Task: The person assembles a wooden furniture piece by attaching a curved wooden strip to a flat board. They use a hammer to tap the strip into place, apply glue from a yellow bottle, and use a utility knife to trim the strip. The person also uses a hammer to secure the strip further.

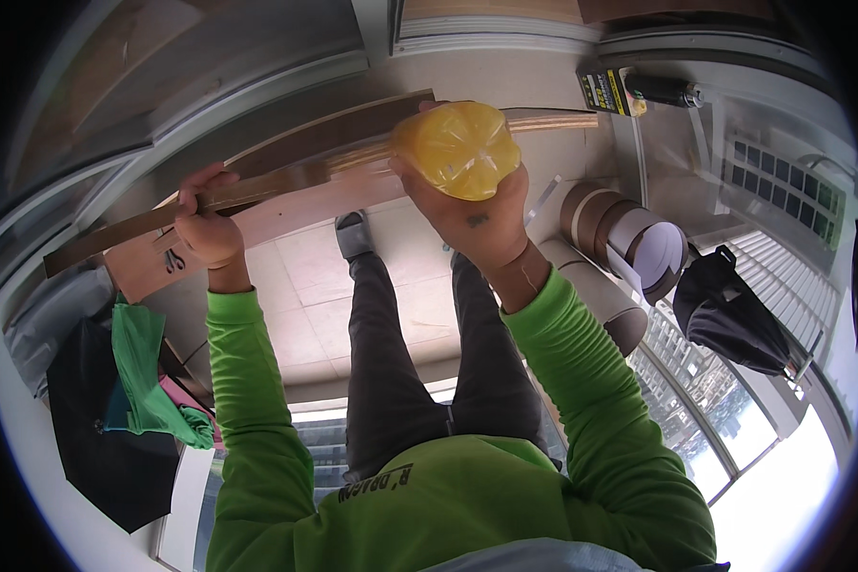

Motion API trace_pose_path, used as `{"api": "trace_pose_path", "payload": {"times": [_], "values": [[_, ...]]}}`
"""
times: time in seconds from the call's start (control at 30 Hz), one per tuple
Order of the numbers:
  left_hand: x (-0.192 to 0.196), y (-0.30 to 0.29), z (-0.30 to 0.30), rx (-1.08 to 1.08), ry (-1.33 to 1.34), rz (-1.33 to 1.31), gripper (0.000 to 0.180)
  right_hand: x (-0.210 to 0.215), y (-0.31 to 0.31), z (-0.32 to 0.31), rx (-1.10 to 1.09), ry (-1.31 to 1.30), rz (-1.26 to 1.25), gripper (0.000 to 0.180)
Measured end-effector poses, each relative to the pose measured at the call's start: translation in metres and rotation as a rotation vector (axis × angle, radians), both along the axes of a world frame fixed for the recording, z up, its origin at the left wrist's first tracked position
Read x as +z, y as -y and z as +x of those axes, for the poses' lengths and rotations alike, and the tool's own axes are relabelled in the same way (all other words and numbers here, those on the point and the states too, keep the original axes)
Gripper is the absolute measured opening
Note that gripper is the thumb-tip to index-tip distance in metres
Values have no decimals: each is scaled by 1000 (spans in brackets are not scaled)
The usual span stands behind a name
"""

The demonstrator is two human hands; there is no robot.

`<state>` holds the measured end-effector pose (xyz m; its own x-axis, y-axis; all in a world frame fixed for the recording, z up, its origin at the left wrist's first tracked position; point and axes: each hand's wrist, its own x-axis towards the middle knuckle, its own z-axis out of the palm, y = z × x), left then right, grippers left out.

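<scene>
My right hand (481, 224) is wrapped around a yellow plastic bottle (467, 148). The bottle's petal-shaped base faces up toward me, and its neck is hidden below. Under it runs a stack of long, thin brown boards (305, 181), edges turned up, stretching from left to right. At the left part of the boards, my left hand (210, 224) has its fingers curled over an edge, gripping it. A pair of dark-handled scissors (173, 259) lies beside that hand on a flat light-brown panel (138, 267).
Brown and white rolls of strip (629, 238) stand at the right, with a folded black umbrella (729, 310) beside them. A dark cylinder (665, 91) and a yellow-black box (605, 92) sit at the far right. Green cloth (141, 353) and a black sheet (91, 410) are at the left.
</scene>
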<state>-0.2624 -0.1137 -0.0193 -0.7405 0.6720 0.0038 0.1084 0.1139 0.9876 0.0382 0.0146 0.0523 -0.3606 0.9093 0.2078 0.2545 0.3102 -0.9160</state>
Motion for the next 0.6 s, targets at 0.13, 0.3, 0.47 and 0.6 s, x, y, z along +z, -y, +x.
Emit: {"api": "trace_pose_path", "payload": {"times": [0.13, 0.3, 0.47, 0.6], "values": [[4, 4, -1, 24, 25, 20, 59, 12, -34, 60, -199, -111, -143, 36], [13, -6, 6, -64, -80, -41, 63, 17, -105, 216, -713, -170, -240, 44], [14, -2, 12, -59, 113, 1, 60, 31, -80, 270, -881, -417, -745, 37], [14, -4, 12, -139, 169, -55, 63, 2, -47, 307, -621, -503, -1060, 39]]}}
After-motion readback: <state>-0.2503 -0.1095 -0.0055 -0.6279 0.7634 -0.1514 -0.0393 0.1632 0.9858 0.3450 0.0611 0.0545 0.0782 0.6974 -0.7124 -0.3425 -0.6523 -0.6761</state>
